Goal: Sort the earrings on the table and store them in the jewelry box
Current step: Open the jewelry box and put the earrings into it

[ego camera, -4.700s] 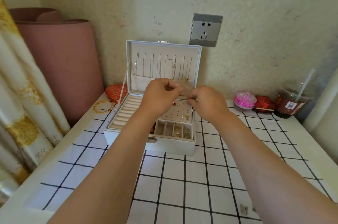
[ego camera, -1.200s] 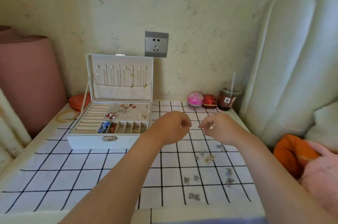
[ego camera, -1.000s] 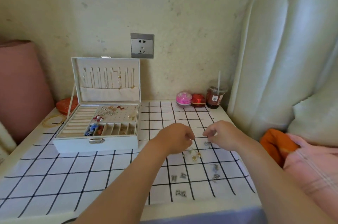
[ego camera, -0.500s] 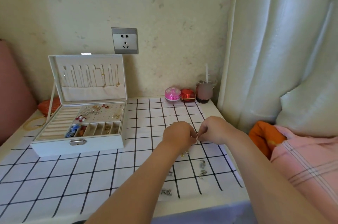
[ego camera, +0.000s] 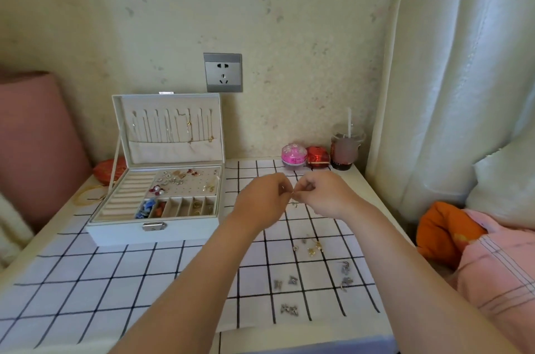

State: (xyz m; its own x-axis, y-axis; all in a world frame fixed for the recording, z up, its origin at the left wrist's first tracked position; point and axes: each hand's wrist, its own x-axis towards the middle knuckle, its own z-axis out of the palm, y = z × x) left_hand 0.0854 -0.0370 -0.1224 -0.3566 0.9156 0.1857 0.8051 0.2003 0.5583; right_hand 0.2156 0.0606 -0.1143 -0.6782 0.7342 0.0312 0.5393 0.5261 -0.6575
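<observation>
The left hand (ego camera: 262,200) and right hand (ego camera: 325,194) are meeting above the checked tablecloth (ego camera: 115,281), curled fingertips of both pinching 1 small earring (ego camera: 293,203). The jewelry box (ego camera: 153,233) is sitting open at left. The loose earrings (ego camera: 311,249) are lying below the hands.

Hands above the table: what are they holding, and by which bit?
Left hand and right hand pinch one tiny metal earring at their fingertips; which part, too small to tell.
</observation>
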